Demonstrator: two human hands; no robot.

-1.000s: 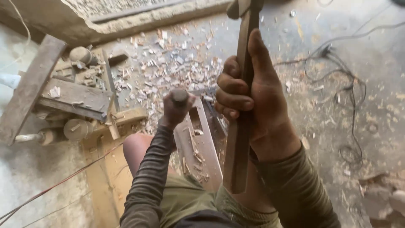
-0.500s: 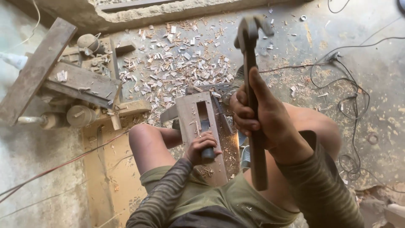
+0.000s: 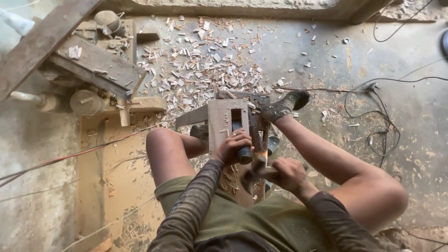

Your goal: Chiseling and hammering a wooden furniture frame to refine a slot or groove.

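I sit on the floor with a pale wooden block (image 3: 220,117) between my legs; it has a rectangular slot cut into it. My left hand (image 3: 232,145) is shut on a chisel with a dark handle (image 3: 245,155), whose blade points into the slot. My right hand (image 3: 287,175) grips a wooden-handled hammer (image 3: 259,170), low and blurred, with its head right beside the chisel's handle end. My socked foot (image 3: 283,106) rests against the block's right side.
Wood chips (image 3: 200,70) litter the concrete floor beyond the block. Planks and a wooden frame (image 3: 95,67) with round metal parts lie at the upper left. Black cables (image 3: 373,116) snake over the floor on the right. A thin red cord (image 3: 70,156) crosses the left.
My right hand has swung the hammer down from high in front of the camera to the chisel's end. My left hand stayed on the chisel at the block.
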